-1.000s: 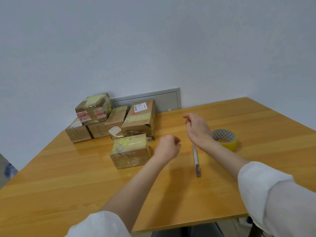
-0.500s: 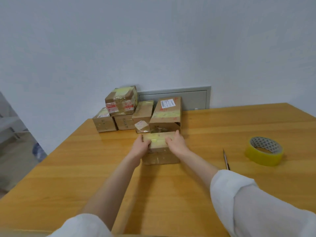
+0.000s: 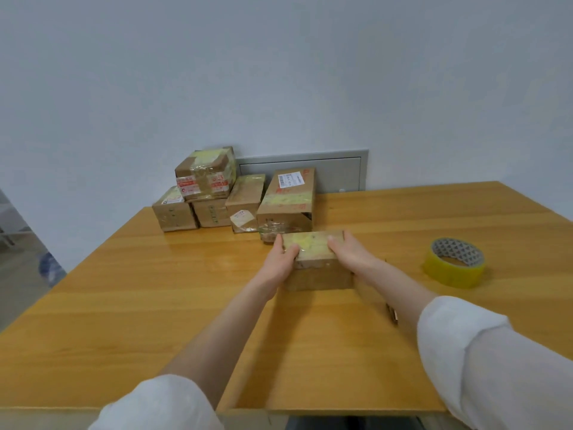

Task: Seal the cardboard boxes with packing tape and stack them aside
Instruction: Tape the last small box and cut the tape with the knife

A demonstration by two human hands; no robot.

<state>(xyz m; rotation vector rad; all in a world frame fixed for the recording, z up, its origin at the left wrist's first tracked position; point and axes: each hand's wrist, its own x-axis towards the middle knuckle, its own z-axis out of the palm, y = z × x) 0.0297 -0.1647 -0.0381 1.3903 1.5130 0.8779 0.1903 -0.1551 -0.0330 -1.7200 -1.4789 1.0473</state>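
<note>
Since 1 s ago: both hands have come out of mid-air onto the front cardboard box [image 3: 313, 246], and that box now sits further right against the pile than it did.

Left hand [image 3: 280, 259] grips the box's left end, thumb on top. Right hand [image 3: 350, 252] grips the right end the same way. The far fingers are hidden behind the box, so I can't tell how far they wrap.

The box lies on the wooden table [image 3: 155, 305], yellowish tape across its top. Its far edge is just in front of the labelled box [image 3: 286, 201]; touching or a small gap, I can't tell.

Pile at the back by the wall:
- the labelled box, torn clear film at its front
- slim box [image 3: 245, 200] leaning beside it
- low box [image 3: 212, 212] carrying the top box [image 3: 206, 173] (red-printed tape)
- corner box [image 3: 173, 212] at the far left

Grey wall panel [image 3: 335, 175] behind them.

Yellow tape roll [image 3: 454, 266] lies flat, well to the right of the hands. A thin tool [image 3: 392, 313] is mostly covered by the right forearm, only bits showing. White sleeves [image 3: 465, 352] are rolled above the wrists.
</note>
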